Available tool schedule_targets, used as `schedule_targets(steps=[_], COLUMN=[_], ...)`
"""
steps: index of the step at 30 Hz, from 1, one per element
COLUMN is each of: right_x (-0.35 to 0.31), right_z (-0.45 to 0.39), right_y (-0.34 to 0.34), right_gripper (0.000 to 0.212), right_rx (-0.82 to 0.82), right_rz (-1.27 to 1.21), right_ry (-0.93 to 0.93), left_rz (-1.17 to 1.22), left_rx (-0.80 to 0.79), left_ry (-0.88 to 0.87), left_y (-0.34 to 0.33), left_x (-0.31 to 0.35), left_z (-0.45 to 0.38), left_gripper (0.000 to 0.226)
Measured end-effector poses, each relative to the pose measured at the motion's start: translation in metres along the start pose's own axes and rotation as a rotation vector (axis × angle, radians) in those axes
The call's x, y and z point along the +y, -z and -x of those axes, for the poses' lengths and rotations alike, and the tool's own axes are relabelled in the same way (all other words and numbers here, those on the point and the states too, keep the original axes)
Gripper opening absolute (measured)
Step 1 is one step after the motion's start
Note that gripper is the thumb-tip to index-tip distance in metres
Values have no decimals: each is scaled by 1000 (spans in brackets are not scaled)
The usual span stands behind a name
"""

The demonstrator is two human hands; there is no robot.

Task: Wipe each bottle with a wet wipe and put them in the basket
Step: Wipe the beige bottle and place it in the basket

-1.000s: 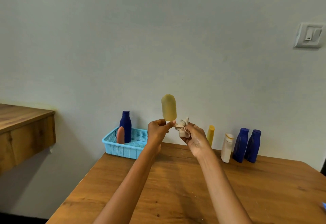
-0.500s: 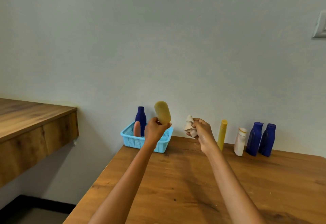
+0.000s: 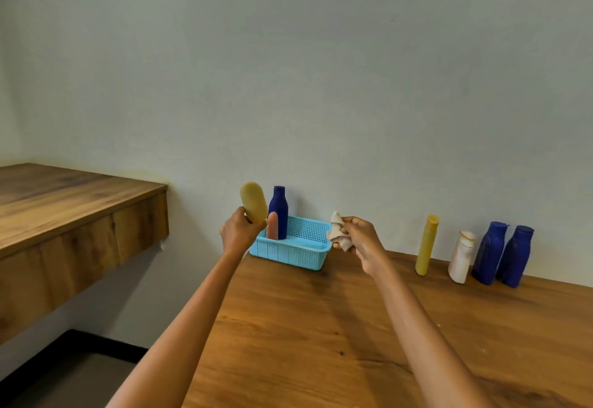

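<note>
Beside basket [image 3: 290, 248] — left hand [image 3: 239, 232] raised, gripping bottle [image 3: 254, 202].

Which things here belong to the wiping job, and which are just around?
Job: rounded tan bottle in left hand; crumpled beige wipe in right hand; light blue mesh basket; slim yellow bottle.
Around: wooden side shelf.

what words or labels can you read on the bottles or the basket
None can be read.
Held yellow bottle: no print shows.
Bottles in the basket: plain sides.
Four bottles by the wall, such as the white bottle: any print is too blurred to read.
</note>
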State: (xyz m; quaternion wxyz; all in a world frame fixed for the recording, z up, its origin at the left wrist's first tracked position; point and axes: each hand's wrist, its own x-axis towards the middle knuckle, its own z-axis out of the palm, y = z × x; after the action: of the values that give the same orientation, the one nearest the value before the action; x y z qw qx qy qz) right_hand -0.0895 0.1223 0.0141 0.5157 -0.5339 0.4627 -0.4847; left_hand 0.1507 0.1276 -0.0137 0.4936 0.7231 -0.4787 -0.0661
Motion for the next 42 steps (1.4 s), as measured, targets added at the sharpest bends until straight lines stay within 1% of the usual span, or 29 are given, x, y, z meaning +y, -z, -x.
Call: schedule_targets(steps=[5, 8, 10, 12, 13, 15, 17, 19, 21, 24, 26, 28, 29, 31, 33, 34, 36, 39, 40, 42], right_x=[0, 3, 9, 17, 21, 30, 38, 45, 49, 48, 43, 34, 29, 16, 5, -1, -12, -29, -33, -39], right_z=[-7, -7, -3, 2, 4, 6, 8, 9, 9, 10, 10, 8, 7, 3, -2, -6, -15, -33, -39, -51], right_y=[-12, -10, -6, -4, -4, -5, -8, -11, -14, -16, -15, -13, -14, -20, -32, -40, -56, -75, -80, -87], right_gripper=[18, 26, 21, 17, 17, 19, 17, 17, 24, 34, 39, 37, 33, 24, 25, 29, 44, 69, 74, 76], right_rx=[-13, -32, -107, -207, -227, -200, -164, -195, -272, -389, -463, -475, -443, -313, -174, -147, -200, -378, -439, -548], right_rz=[57, 109, 182, 295, 367, 543, 812, 990, 1063, 1137, 1133, 1053, 997, 861, 705, 629, 499, 381, 369, 378], right_ry=[50, 71, 65, 36, 30, 73, 174, 239, 206, 103, 64, 74, 112, 233, 353, 393, 426, 386, 366, 330], left_rz=[-114, -130, -118, -111, -113, -115, -110, -111, -122, -143, -147, -140, -137, -149, -172, -186, -204, -209, -213, -201], left_rx=[-44, -58, -44, -32, -29, -27, -27, -29, -26, -25, -30, -36, -38, -48, -72, -87, -123, -230, -285, -395], left_ry=[24, -12, -20, -19, -20, -19, -15, -17, -23, -36, -48, -66, -75, -98, -109, -111, -134, -218, -246, -289], left_y=[-2, -6, -7, -8, -8, -7, -7, -6, -6, -4, -4, -5, -6, -8, -8, -8, -8, -2, 1, 8], left_x=[-13, -18, -19, -21, -21, -21, -21, -19, -16, -13, -13, -13, -13, -11, -9, -9, -9, -9, -8, -5], left_z=[-15, -17, -17, -16, -15, -11, -7, -4, -3, -4, -5, -8, -9, -11, -11, -11, -13, -18, -20, -25], left_gripper=[42, 58, 61, 59, 58, 57, 58, 59, 58, 58, 59, 61, 61, 59, 54, 53, 53, 56, 58, 61])
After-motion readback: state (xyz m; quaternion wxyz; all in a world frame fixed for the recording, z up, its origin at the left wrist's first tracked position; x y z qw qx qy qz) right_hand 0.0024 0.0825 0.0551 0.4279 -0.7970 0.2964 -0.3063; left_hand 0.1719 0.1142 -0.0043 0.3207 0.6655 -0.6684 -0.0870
